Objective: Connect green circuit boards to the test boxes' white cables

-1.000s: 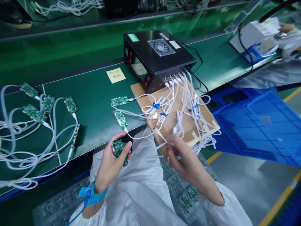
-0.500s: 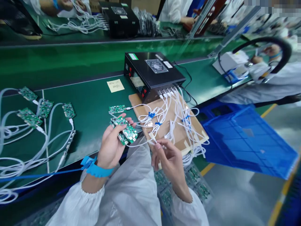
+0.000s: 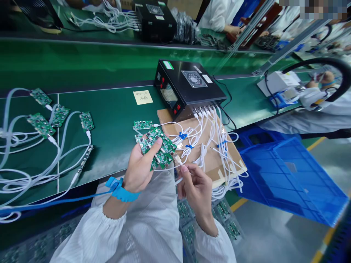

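Observation:
My left hand (image 3: 141, 166), with a blue wrist strap, is closed on a few green circuit boards (image 3: 161, 144), its thumb lying on top of them. Between the thumb and fingers of my right hand (image 3: 196, 186) is a white cable, whose plug (image 3: 177, 159) is at the right edge of the boards; whether it is seated cannot be made out. Another green board (image 3: 142, 125) with a cable in it lies on the bench just beyond my left hand. White cables tied in blue run over a cardboard sheet (image 3: 210, 160) to a black box (image 3: 192, 84).
Several cabled boards (image 3: 41, 125) lie on the green bench at left. A paper note (image 3: 143, 97) sits left of the box. At right are a blue crate (image 3: 290, 179) and a white device (image 3: 279, 84). Trays of boards (image 3: 189, 233) are below. Other people work across the bench and at right.
The boards in my left hand have come closer to my right hand, and the held plug now meets their edge. The whole view has shifted slightly.

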`<state>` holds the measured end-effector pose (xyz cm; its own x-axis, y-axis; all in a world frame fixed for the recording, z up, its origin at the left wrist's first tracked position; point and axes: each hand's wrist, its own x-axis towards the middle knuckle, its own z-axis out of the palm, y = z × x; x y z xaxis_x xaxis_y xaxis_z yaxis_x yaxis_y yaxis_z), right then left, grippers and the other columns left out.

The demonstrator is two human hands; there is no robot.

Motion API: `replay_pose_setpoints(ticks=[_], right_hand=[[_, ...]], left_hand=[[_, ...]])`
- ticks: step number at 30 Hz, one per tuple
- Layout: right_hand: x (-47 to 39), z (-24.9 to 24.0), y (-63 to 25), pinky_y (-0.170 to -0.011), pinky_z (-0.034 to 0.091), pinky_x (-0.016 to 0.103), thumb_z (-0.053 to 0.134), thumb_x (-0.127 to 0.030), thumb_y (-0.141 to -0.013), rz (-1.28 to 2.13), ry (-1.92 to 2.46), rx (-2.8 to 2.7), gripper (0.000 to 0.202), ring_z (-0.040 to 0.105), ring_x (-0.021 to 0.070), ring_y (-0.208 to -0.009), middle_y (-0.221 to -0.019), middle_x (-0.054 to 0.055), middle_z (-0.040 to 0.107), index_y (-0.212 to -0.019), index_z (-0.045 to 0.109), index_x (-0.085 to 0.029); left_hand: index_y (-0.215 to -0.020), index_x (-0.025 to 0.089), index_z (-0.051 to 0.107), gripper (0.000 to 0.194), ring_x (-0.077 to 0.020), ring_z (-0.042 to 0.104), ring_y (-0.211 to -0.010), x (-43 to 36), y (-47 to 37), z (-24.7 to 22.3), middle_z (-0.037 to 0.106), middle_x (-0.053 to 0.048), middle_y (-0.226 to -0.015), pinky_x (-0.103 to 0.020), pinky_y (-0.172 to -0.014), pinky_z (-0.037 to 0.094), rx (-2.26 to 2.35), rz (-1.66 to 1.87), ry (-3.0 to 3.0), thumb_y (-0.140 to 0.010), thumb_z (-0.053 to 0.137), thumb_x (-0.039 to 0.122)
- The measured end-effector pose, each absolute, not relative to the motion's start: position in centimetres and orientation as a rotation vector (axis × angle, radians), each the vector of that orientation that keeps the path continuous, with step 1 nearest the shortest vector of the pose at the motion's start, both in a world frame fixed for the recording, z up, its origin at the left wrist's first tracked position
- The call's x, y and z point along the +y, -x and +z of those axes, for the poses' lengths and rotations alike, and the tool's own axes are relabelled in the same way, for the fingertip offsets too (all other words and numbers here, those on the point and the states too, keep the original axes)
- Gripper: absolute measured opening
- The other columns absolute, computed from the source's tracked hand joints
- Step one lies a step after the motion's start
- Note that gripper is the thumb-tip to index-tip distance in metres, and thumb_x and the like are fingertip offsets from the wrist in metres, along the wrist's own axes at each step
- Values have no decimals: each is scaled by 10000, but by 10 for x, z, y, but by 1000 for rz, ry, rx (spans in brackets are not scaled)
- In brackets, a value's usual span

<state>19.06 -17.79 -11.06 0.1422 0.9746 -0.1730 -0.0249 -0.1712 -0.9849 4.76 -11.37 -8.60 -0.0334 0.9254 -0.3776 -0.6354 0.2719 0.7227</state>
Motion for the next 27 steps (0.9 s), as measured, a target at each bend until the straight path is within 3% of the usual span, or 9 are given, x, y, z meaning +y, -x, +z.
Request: replay_pose_setpoints(ticks=[13,20,27], right_hand=[[-180,-115,-188,-296,353,176,683,-522,-945,1117,1417,-1091,338,508,84,-327,-565,-48,557,-902,659,-187],[-180,-113,-189,-288,339,173,674,-521,-951,1081,1411,-1086,338,481,68,-323,-595,-44,565,-895,662,-188],[-181,-115,-189,-306,339,156,683,-425,-967,1073,1352,-1115,249,478,60,-324,-563,-57,543,-903,671,-185]], left_hand=[[-1252,208,672,625,-254,735,-1046,-117,-43,-99,749,-84,-1161,-345,-889,624,980,1340,-486,-723,922,429],[-1158,196,707,527,-218,741,-941,-118,-40,-107,763,-68,-1079,-294,-822,612,1074,1370,-564,-731,915,424],[-1050,185,692,438,-163,712,-807,-119,-39,-107,749,-36,-948,-243,-731,578,1108,1359,-610,-744,907,413]])
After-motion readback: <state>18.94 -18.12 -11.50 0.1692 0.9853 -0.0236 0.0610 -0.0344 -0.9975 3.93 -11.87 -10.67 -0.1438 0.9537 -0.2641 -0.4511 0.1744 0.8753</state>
